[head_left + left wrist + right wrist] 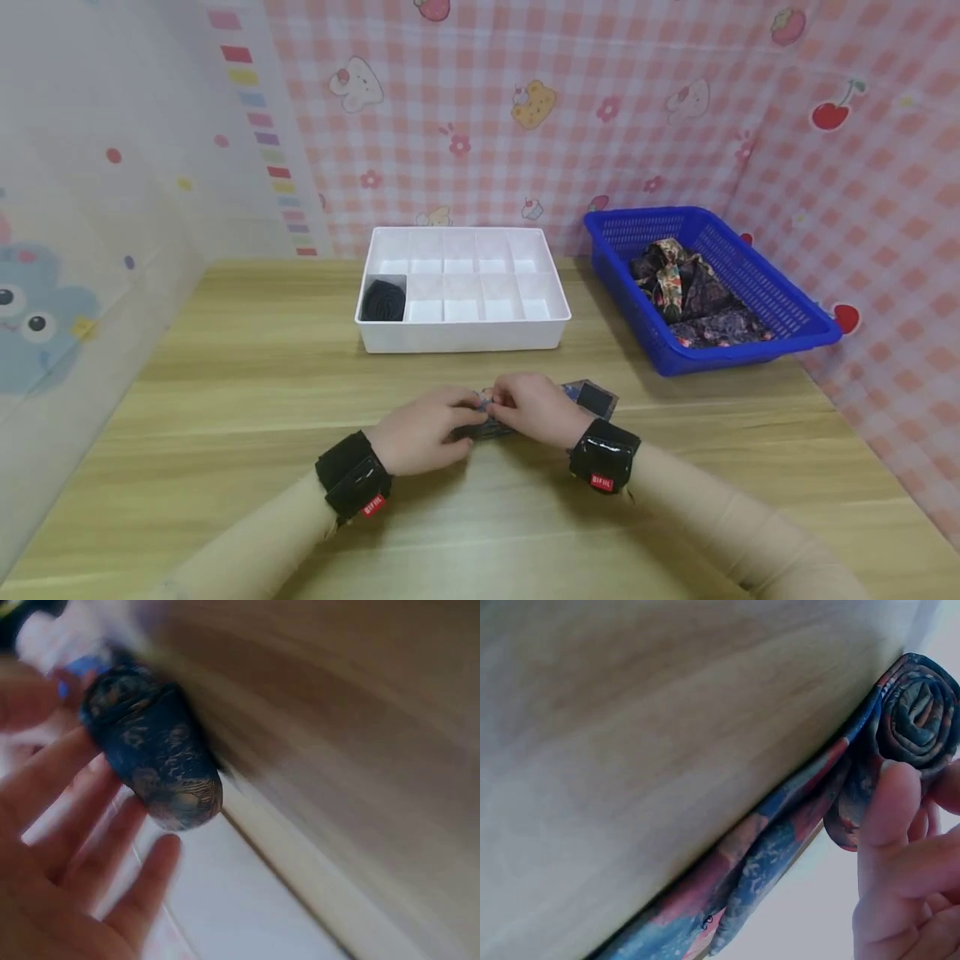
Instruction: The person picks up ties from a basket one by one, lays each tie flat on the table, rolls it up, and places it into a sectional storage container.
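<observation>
A partly rolled, dark blue and reddish patterned necktie (495, 427) lies on the table in front of me. Its flat tail runs off to the right in the head view, ending in a dark piece. Coiled layers of the roll (919, 720) show in the right wrist view. My right hand (542, 408) pinches the roll, fingertips at its edge. On the other side, my left hand (423, 429) touches the roll with spread, fairly straight fingers (64, 776); its little finger stands apart from the cloth.
Behind the hands stands a white divided box (465, 337), with a black rolled cloth (384, 302) in its front left compartment. A blue basket (750, 354) at the right holds dark floral fabric (705, 292). Patterned cloth walls (570, 167) border the wooden table (247, 350).
</observation>
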The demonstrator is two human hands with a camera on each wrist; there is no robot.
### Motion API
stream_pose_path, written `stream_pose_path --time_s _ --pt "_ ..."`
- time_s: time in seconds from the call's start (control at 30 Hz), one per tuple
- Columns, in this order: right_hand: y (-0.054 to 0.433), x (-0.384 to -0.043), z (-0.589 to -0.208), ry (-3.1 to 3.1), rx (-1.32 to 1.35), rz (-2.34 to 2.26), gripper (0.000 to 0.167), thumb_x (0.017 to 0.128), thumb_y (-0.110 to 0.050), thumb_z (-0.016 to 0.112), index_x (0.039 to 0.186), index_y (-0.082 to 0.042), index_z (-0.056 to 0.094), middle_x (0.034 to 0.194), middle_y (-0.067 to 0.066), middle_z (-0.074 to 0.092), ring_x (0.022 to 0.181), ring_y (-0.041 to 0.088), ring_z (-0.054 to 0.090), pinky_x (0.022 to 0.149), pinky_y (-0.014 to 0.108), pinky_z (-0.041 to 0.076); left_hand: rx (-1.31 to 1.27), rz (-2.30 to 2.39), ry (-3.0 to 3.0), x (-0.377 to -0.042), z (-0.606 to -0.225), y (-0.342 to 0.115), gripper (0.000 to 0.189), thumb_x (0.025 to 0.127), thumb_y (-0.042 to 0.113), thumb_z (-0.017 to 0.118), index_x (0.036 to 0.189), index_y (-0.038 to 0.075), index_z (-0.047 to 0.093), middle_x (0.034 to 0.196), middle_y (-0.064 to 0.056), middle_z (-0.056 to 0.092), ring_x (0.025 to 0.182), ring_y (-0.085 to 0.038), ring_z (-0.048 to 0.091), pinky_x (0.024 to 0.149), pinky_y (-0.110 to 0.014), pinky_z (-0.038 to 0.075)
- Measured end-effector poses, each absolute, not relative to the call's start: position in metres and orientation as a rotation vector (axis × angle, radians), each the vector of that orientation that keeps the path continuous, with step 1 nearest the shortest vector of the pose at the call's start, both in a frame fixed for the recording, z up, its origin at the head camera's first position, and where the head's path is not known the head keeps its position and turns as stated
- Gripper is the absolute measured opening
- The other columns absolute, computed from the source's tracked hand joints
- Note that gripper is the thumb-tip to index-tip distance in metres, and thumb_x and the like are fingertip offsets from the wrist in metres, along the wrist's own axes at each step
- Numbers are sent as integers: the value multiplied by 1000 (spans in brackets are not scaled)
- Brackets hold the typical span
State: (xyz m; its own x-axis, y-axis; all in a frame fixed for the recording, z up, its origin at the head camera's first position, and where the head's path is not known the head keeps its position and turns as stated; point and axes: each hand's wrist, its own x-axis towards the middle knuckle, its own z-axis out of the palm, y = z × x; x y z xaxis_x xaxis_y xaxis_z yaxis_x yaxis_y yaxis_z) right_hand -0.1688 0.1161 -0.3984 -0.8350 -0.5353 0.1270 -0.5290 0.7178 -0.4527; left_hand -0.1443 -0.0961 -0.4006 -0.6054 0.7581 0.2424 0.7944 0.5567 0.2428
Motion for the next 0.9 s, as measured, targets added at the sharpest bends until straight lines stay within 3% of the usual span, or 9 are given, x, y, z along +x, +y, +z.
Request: stream_pose_path --time_s 0.13,0.27,0.37,0.43,0.57,0.7,0.9 --pt "117 -169 -403 2860 -892 -826 14 91 -19 67 79 -15 59 64 -9 53 55 5 48 50 22 41 -1221 -577 -2817 -145 -402 -110 49 87 32 70 133 22 60 101 -3 53 88 -17 48 76 -34 43" --pt "115 -169 -405 2802 -874 -897 16 93 -21 64 81 -15 56 63 -8 53 52 5 50 48 23 42 -1173 -642 -2901 -139 -402 -118 59 90 35 67 143 21 46 96 -3 60 91 -21 54 81 -41 45" --pt "111 -169 -401 2717 -801 -994 17 97 -22 56 84 -12 59 66 -4 56 53 10 56 49 25 44 -1156 -660 -2862 -137 -402 -121 59 90 33 66 144 19 45 95 -3 60 89 -19 55 81 -41 47" --pt "110 -169 -398 2648 -703 -1071 22 100 -23 48 88 -10 61 71 -1 59 53 15 59 47 27 44 -1153 -658 -2814 -136 -399 -121 59 90 31 67 144 18 45 98 -4 61 91 -19 57 82 -41 48" --pt "115 -168 -395 2544 -533 -1226 33 101 -25 38 89 -7 62 77 5 60 50 20 58 46 29 43 -1168 -680 -2761 -137 -391 -118 61 90 29 67 144 16 44 122 -11 61 109 -24 59 92 -43 48" --pt "123 -170 -396 2541 -438 -1267 40 101 -36 39 85 -7 61 72 6 58 43 18 50 43 27 40 -1236 -722 -2721 -139 -385 -112 62 90 27 66 146 14 41 128 -7 59 115 -21 57 96 -40 46" --pt "136 -177 -401 2524 -429 -1221 45 97 -49 44 98 -11 70 63 6 53 38 14 44 41 26 38 -1353 -802 -2661 -146 -383 -99 62 92 23 65 148 15 39 129 -4 57 116 -16 55 97 -37 45"
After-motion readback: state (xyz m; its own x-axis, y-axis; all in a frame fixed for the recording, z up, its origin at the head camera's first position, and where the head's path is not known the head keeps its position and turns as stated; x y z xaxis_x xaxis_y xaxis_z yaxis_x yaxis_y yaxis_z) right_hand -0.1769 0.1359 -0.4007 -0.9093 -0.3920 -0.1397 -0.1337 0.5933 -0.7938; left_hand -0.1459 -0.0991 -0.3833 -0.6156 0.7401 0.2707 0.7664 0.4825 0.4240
